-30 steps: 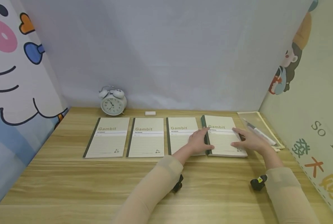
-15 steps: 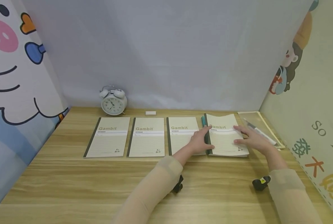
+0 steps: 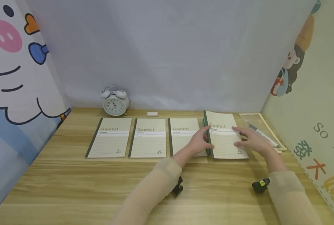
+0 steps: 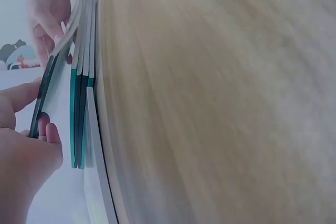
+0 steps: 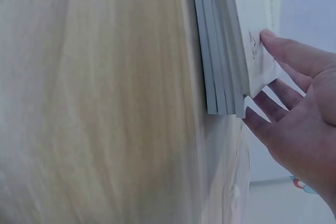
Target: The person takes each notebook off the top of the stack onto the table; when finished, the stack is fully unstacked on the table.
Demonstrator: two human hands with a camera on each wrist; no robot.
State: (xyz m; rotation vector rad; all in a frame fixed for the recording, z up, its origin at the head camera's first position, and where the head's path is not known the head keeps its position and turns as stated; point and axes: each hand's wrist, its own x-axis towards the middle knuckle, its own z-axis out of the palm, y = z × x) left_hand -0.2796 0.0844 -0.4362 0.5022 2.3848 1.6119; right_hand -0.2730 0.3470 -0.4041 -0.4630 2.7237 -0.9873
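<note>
A cream "Gambit" notebook with a dark spine is raised above a stack of similar notebooks, as the left wrist view shows. My left hand pinches its spine edge, thumb on the cover and fingertips beneath. At the opposite edge my right hand holds it, with the thumb on the cover and the other fingers under the edge. Teal and dark spines show in the stack below. Just left of the stack lies another notebook, partly covered by my left hand.
Two more notebooks lie in the row, a middle one and a far left one. Behind them stand a white alarm clock and a white eraser. A clear pouch with pens lies right, near the wall.
Both hands have lifted the top notebook off the stack. Its cover, bowed half a second ago, now looks flatter, and it has shifted slightly left. The head view has turned slightly.
</note>
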